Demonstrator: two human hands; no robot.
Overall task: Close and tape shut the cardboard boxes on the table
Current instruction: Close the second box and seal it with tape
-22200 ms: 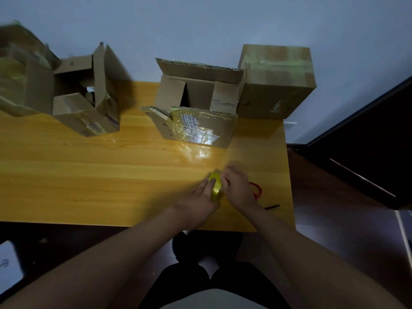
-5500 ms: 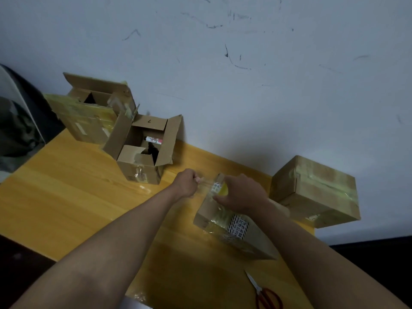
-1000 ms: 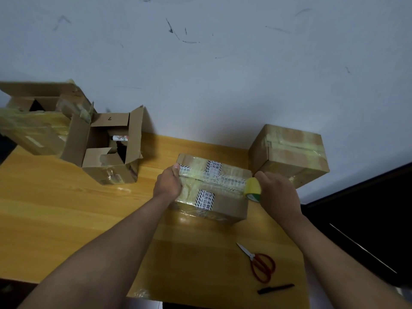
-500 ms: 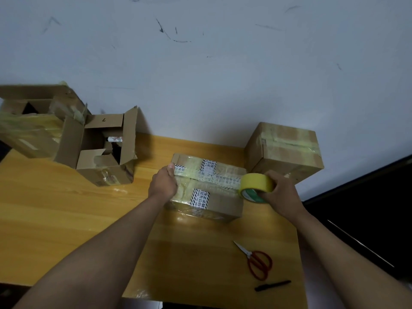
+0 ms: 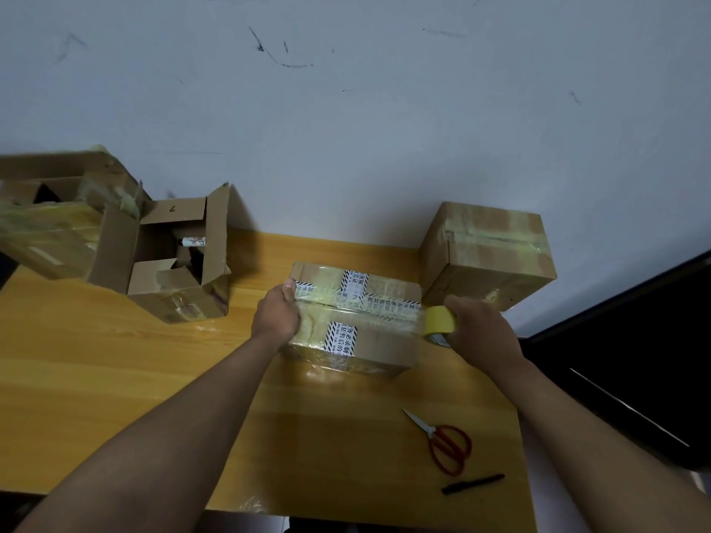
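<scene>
Scuffed pale wall at back, yellow wooden tabletop (image 5: 115, 378) in front w/ everything on it. Between the two hands sits the closed brown cardboard box with black-and-white printed strips (image 5: 352, 321), flaps down, long axis running left-to-right, i.e. straight from one hand to the other.

Left hand (image 5: 277, 315) is on the box's left end, fingers curled over the top edge, thumb up, pinning it there. Right hand (image 5: 481, 332) grips the yellow roll of clear packing tape (image 5: 438, 325) just off the box's right end; a clear strip runs from the roll back along the top seam toward the left hand.

Key relation: strip lies along the box's long axis and the roll is already past the right edge. So the next bit looks like pulling down over the right end face, then a cut. Right hand is nearer the red-handled scissors (image 5: 448, 442), which lie near side of it, w/ a black pen (image 5: 473, 484) nearer still.

Beyond the right hand: taped-shut brown cardboard box (image 5: 488, 255), looks done. Far side of the left hand: open brown cardboard box with flaps up (image 5: 177, 263), and past that a second open cardboard box wrapped in old yellowish tape (image 5: 50, 221), partly out of frame. Both prob. still to close + tape.
</scene>
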